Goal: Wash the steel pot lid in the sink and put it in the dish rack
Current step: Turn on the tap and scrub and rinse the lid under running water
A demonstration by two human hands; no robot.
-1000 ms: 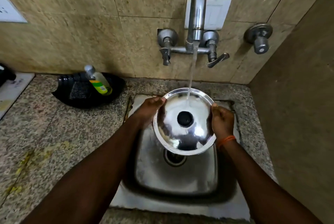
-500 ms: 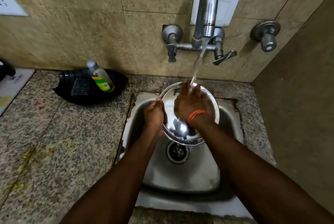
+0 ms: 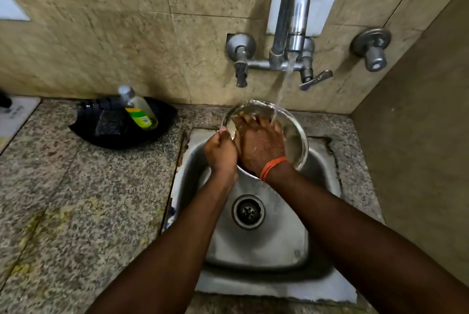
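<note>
A person's left hand [image 3: 220, 152] closed its fingers around the left rim of a round, shiny steel pot lid [image 3: 291, 136], holding it tilted over the far end of a small stainless-steel sink [image 3: 258, 245] under a thin stream of running water [image 3: 285, 85] from a curved chrome wall tap [image 3: 291, 14]. The right hand [image 3: 258, 145], an orange thread band [image 3: 272, 167] at its wrist, lay flat and spread on the lid's face, grasping nothing, seemingly rubbing it.

The wash appeared to be in its rinsing or scrubbing stage; the move to the dish rack remained undone. No dish rack showed anywhere in the head view. A clear dish-soap bottle with a green label [image 3: 139, 110] leaned in a black tray [image 3: 121, 133] on the speckled granite counter [image 3: 76, 199], well apart from the hands. Much of the lid, including its knob, was hidden behind the right hand, and motion blur left its cleanliness impossible to judge.
</note>
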